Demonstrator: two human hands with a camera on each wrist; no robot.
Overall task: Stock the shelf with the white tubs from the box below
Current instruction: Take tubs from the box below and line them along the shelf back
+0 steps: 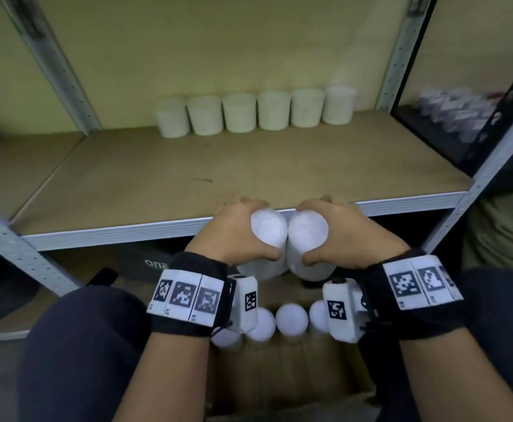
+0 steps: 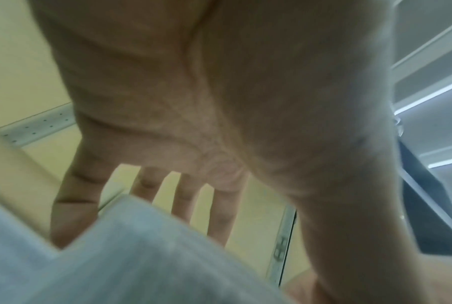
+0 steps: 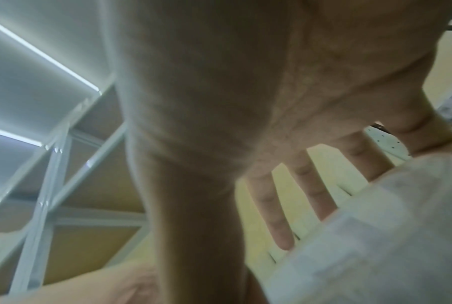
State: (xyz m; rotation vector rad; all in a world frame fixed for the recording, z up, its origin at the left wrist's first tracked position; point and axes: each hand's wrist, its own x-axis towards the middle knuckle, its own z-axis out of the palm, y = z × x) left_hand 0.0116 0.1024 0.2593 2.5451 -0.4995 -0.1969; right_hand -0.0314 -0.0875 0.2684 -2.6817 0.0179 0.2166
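Note:
In the head view each hand holds one white tub, side by side just before the shelf's front rail (image 1: 112, 233). My left hand (image 1: 246, 231) wraps round the left tub (image 1: 269, 228), thumb near me, fingers on the far side. My right hand (image 1: 340, 231) grips the right tub (image 1: 308, 231) the same way. The left wrist view shows fingers (image 2: 183, 197) behind a blurred tub (image 2: 115, 257). In the right wrist view the fingers (image 3: 271, 205) reach round a tub (image 3: 375, 236). More tubs (image 1: 290, 319) stand in the cardboard box (image 1: 279, 376) below. A row of several tubs (image 1: 255, 112) lines the shelf's back.
The wooden shelf board (image 1: 188, 178) lies bare between the back row and the front rail. Grey perforated uprights (image 1: 60, 65) stand at the left and right. A black rack (image 1: 462, 117) with small items is at the right. My knees (image 1: 82, 345) flank the box.

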